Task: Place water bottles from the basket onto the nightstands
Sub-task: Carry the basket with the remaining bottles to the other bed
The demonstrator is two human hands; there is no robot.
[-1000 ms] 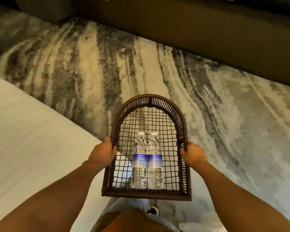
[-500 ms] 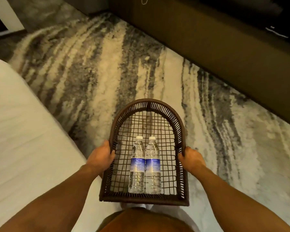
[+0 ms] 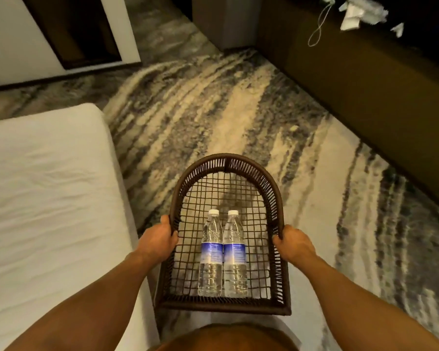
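Note:
A dark brown woven basket (image 3: 226,162) with an arched far rim and open mesh floor is held level in front of me. Two clear water bottles with white caps and blue labels lie side by side in it, the left bottle (image 3: 211,254) touching the right bottle (image 3: 235,254), caps pointing away from me. My left hand (image 3: 157,240) grips the basket's left rim and my right hand (image 3: 293,243) grips its right rim. No nightstand shows in the head view.
A white bed (image 3: 48,198) fills the left side, its corner just ahead. Grey and beige streaked carpet (image 3: 213,110) runs forward. A long dark brown cabinet (image 3: 365,84) lines the right. White door frames (image 3: 117,29) stand at the far left.
I have walked forward along the bed with the basket. The bed's far corner and the door frames have come into view. Both hands keep the same grip and the bottles have not shifted.

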